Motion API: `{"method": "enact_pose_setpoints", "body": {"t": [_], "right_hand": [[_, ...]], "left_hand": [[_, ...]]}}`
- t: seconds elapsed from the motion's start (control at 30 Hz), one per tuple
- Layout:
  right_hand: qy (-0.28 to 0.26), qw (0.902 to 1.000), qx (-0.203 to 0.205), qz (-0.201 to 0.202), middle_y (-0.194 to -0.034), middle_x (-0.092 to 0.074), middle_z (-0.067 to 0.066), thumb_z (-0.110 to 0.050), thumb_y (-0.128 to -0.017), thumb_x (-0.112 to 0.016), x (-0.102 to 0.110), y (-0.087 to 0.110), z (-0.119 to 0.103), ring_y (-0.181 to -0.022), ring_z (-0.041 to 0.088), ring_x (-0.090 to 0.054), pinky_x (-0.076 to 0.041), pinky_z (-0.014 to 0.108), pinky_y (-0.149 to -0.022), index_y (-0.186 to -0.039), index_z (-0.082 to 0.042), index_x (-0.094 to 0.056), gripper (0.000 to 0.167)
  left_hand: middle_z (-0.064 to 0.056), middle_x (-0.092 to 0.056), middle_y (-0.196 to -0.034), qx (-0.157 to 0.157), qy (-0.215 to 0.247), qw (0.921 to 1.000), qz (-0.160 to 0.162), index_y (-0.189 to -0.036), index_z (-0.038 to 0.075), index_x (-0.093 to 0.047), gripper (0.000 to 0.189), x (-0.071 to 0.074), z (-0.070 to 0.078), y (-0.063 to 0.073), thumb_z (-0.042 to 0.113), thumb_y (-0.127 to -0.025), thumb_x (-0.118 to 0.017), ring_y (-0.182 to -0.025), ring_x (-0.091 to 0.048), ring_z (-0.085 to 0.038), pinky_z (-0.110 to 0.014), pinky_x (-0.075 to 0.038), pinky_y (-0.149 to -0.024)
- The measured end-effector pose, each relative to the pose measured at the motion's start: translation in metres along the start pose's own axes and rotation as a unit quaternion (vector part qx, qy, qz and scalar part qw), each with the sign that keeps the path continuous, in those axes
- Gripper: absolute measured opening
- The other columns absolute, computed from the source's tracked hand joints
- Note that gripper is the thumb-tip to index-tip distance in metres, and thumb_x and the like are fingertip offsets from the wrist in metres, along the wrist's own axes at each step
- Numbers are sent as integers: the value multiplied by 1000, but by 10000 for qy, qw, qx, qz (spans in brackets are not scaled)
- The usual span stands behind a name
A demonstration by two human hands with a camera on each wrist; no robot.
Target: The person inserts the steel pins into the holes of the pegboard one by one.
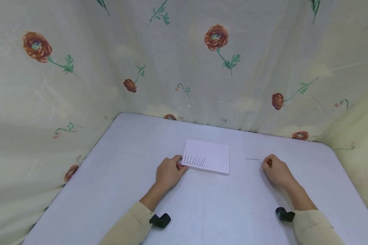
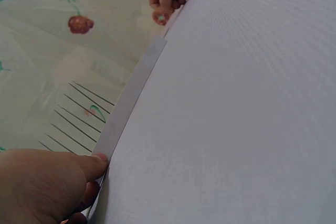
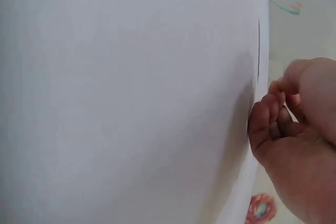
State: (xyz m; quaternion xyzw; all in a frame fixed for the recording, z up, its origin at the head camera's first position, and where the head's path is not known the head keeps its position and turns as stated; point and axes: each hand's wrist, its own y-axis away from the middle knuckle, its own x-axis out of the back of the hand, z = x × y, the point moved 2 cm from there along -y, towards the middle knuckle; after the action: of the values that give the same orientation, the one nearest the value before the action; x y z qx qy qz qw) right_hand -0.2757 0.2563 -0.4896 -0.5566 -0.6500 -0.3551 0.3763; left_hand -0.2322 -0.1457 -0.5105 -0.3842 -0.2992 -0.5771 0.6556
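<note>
A white perforated board (image 1: 213, 154) lies on the table, several thin dark needles (image 1: 194, 160) standing in its front row toward the left. My left hand (image 1: 169, 172) pinches the board's front left corner; in the left wrist view its thumb (image 2: 94, 165) presses on the edge beside the needles. To the right of the board, one loose needle (image 1: 252, 159) lies flat on the tabletop. Just past its right end is my right hand (image 1: 277, 170), fingers curled and thumb against the index finger. Nothing shows between those fingertips in the right wrist view.
The white table (image 1: 125, 146) has rounded far corners. A flowered curtain (image 1: 171, 61) hangs behind it and along both sides. Dark devices sit at both sleeve cuffs, one at the left (image 1: 160, 221) and one at the right (image 1: 284, 214).
</note>
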Motion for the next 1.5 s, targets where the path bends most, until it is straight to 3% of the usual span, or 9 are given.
{"method": "enact_pose_setpoints", "body": {"t": [0.2, 0.53, 0.63, 0.73, 0.83, 1.1, 1.33, 1.4, 1.5], "right_hand": [[-515, 9968, -604, 107, -110, -61, 22, -26, -106, -42, 5, 2, 5, -96, 31, -56, -44, 36, -78, -126, 5, -57, 40], [-1658, 9776, -1285, -168, -105, -60, 8, -52, -105, -43, 9, 5, 1, -94, 18, -52, -45, 27, -74, -129, -1, -54, 57], [-2452, 9597, -1365, -177, -107, -62, -1, -49, -105, -48, 11, 5, -1, -94, 4, -58, -51, 19, -79, -126, -1, -53, 52], [-3447, 9284, -1383, -60, -103, -64, -11, -36, -105, -56, 12, 5, -2, -90, -8, -65, -55, 14, -83, -119, 1, -53, 39], [-4161, 8987, -1383, 55, -95, -66, -16, -27, -102, -62, 11, 5, -2, -87, -8, -69, -56, 16, -84, -118, 0, -53, 33], [-4944, 8551, -1521, 360, -87, -72, -16, -19, -100, -65, 6, 3, -3, -85, -3, -72, -57, 20, -85, -135, 4, -48, 45], [-5267, 8312, -1705, 523, -89, -74, -15, -23, -97, -70, 5, 2, -12, -85, 0, -74, -56, 23, -87, -149, 5, -41, 65], [-5285, 8295, -1709, 591, -90, -74, -14, -24, -96, -71, 5, 2, -17, -86, 1, -75, -56, 24, -88, -146, 3, -45, 63], [-5209, 8362, -1586, 651, -90, -74, -14, -25, -95, -71, 4, 3, -27, -88, 3, -75, -56, 24, -89, -140, 2, -51, 55]], "left_hand": [[8, -55, -65, 3, 26, 10000, 71, -127, 10, -70, 47, 2, 0, 0, 35, -88, -81, -65, -47, -11, -24, -35, -55], [8, -55, -64, -42, 74, 9999, 96, -126, 9, -71, 46, 2, 0, 0, 34, -88, -81, -65, -47, -11, -24, -34, -55], [8, -55, -64, -11, 57, 10000, 60, -126, 10, -70, 47, 1, 0, 0, 35, -88, -81, -65, -47, -11, -24, -35, -55], [8, -55, -64, 19, 34, 10000, 30, -127, 10, -70, 47, 0, -1, 0, 35, -88, -80, -65, -47, -11, -24, -35, -55], [8, -55, -65, 36, 34, 10000, 7, -127, 11, -70, 47, -2, -2, 0, 35, -88, -80, -65, -47, -11, -24, -35, -55], [8, -55, -66, 23, 28, 10000, 10, -127, 11, -70, 47, -1, -1, 0, 36, -88, -80, -66, -47, -11, -24, -35, -56], [7, -55, -66, 16, 33, 10000, 13, -127, 10, -70, 47, -1, 0, 0, 35, -89, -80, -66, -47, -11, -24, -35, -56], [7, -55, -66, 22, 47, 10000, 10, -127, 10, -70, 47, -1, 0, 0, 35, -88, -80, -66, -47, -11, -24, -35, -56], [7, -55, -67, 34, 37, 10000, -10, -128, 10, -70, 47, -1, 0, 0, 35, -89, -80, -66, -47, -11, -24, -34, -56]]}}
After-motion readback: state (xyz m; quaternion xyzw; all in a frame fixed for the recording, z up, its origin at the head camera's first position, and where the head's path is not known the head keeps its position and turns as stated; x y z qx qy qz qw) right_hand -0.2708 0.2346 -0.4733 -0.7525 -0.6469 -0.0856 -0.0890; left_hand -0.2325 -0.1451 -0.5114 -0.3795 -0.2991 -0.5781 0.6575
